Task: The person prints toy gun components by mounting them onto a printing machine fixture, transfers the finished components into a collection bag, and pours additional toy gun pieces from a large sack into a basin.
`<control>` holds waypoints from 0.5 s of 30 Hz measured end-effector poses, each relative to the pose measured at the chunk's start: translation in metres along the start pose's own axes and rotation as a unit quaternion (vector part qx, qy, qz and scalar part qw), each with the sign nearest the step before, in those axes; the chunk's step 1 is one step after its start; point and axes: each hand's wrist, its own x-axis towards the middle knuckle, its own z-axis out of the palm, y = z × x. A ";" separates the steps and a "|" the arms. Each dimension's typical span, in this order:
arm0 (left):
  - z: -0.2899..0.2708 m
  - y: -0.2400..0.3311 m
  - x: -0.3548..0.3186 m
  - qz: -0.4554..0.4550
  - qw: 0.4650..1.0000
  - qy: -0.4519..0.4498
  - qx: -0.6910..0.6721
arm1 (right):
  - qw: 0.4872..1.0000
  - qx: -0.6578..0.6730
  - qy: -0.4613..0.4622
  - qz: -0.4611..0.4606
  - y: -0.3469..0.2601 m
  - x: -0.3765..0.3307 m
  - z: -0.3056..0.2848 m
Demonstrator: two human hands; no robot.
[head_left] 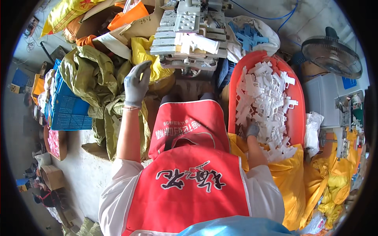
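My left hand [137, 84], in a grey work glove, is raised beside a yellow bag with its fingers stretched out and apart from the thumb; nothing shows in it. My right hand [252, 129], gloved too, reaches into a long red tub [301, 106] heaped with white plastic toy pistol pieces [267, 98]. Its fingers dip among the pieces and are mostly hidden. Ahead of me, a white toy pistol piece [199, 43] lies on the bed of a metal bench machine [167, 42], under a perforated plate. Neither hand touches that machine.
Blue toy pistol pieces [247, 36] fill a white sack behind the tub. A black fan [332, 57] stands at the far right. On the left are olive sacks [88, 74], a blue crate [73, 114] and a cardboard box [138, 29]. Orange-yellow sacking [289, 185] lies at the tub's near end.
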 end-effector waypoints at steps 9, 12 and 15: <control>0.039 0.020 0.090 0.202 0.976 -0.052 0.055 | 0.901 0.418 0.113 -0.027 0.022 -0.012 -0.038; 0.052 0.015 0.107 0.147 0.972 -0.184 -0.002 | 0.827 0.532 0.179 -0.011 0.015 -0.015 -0.075; 0.049 0.011 0.106 0.066 0.980 -0.174 -0.064 | 0.576 0.798 0.080 0.155 -0.044 -0.043 -0.182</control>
